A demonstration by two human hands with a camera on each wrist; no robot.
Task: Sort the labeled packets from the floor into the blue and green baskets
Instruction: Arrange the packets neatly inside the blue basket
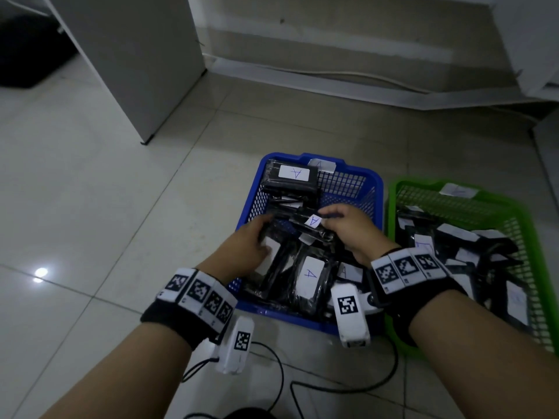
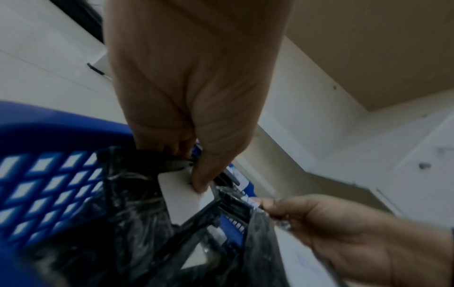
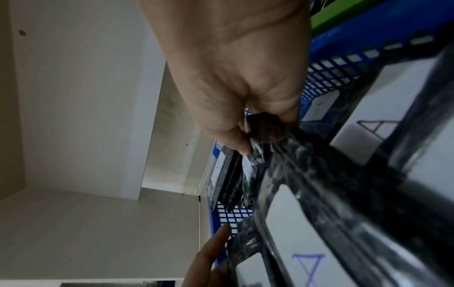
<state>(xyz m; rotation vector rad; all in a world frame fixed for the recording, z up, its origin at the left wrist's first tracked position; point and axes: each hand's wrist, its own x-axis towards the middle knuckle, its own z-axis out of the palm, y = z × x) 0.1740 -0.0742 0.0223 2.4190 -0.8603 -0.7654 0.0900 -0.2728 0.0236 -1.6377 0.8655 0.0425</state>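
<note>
The blue basket (image 1: 357, 172) holds several black packets with white "A" labels, one at its far end (image 1: 295, 176). My left hand (image 1: 261, 229) reaches into the basket's left side and grips the top of a black packet (image 1: 279, 267). In the left wrist view its thumb presses that packet's white label (image 2: 181, 196). My right hand (image 1: 329, 219) pinches the corner of another black packet (image 3: 265, 126) labeled "A" (image 1: 313, 221) over the basket's middle. The green basket (image 1: 391, 207) stands right of the blue one with several labeled packets inside.
A white cabinet (image 1: 136, 55) stands at the back left and a wall with a cable runs behind the baskets. Black cables (image 1: 281, 373) lie on the tiled floor near me. Bare tile (image 1: 106, 222) spreads to the left of the blue basket.
</note>
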